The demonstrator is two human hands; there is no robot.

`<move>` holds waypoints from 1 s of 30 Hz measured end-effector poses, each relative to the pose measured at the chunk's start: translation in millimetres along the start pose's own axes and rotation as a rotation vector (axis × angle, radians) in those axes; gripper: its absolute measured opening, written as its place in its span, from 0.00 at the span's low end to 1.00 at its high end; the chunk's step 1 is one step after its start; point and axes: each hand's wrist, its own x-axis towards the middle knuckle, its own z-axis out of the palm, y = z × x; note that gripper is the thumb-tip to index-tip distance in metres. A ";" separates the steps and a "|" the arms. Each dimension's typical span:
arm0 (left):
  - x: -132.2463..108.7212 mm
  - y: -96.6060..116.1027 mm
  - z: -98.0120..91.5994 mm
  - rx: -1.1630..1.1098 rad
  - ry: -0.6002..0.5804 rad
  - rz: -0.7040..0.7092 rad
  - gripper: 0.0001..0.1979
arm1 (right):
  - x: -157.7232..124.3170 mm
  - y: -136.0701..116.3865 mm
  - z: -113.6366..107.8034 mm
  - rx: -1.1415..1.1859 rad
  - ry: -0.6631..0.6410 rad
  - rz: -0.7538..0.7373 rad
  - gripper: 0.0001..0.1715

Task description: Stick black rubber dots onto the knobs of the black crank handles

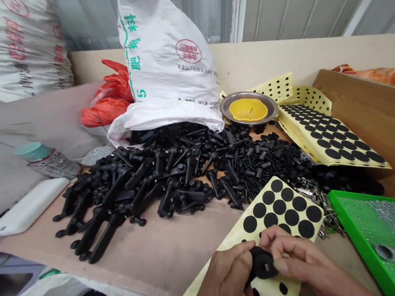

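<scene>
My left hand (225,274) is closed around a black round plastic part (264,267), which shows a small metallic spot in its middle. At the same part's right edge, the thumb and fingers of my right hand (299,256) are pinched together. I cannot make out whether a loose sticker is between them. Under both hands lies a yellow backing sheet (237,232) with rows of round black foam stickers (268,197). Small black oval spots show on its lower part.
Black plastic arm-shaped parts (165,169) spill from a white woven sack (171,53). Small black pieces (259,161) and metal parts (312,193) lie beside them. A green tray (342,218), more sticker sheets (335,136), a metal bowl (227,111) and a white case (30,208) stand around.
</scene>
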 end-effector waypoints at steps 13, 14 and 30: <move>-4.5 5.3 4.6 -0.012 0.058 -0.077 0.24 | 0.1 1.2 3.6 -0.087 0.062 -0.006 0.13; -3.7 6.5 4.6 -0.015 0.036 -0.052 0.23 | 1.0 2.2 3.1 -0.089 0.056 -0.014 0.13; 7.5 0.9 5.3 0.033 -0.083 0.129 0.18 | -0.4 10.7 5.1 -0.079 0.115 -0.037 0.09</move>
